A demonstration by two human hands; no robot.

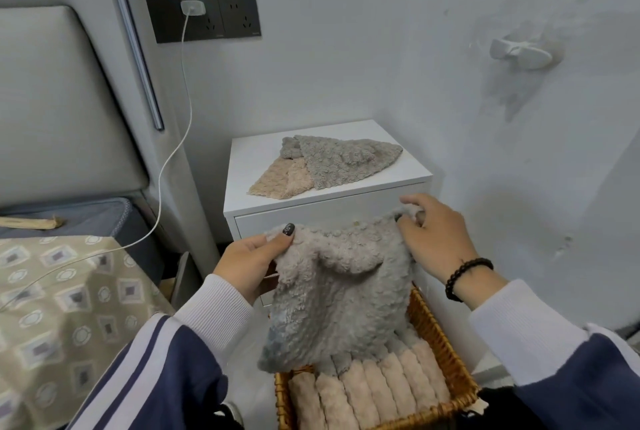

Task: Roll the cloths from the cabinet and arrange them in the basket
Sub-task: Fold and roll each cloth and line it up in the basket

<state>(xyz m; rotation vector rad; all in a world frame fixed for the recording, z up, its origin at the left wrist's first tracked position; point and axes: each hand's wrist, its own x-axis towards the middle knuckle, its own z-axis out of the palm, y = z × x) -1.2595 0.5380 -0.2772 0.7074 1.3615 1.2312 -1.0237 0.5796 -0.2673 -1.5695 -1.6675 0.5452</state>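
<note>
Woven wicker basket [437, 336] of rolled beige cloths [367, 391], below both hands.
Left hand [247, 265] and right hand [434, 239] apart, each pinching a top corner of fluffy grey cloth [332, 294].

L hand [251, 261] pinching, R hand [434, 239] gripping, raised

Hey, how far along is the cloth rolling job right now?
Well underway. Done: a row of rolled cloths already fills the wicker basket. In hand: the left hand and right hand hold an unrolled grey cloth by its top corners above the basket. Left: a grey cloth and beige cloth lying flat on the cabinet.
</note>
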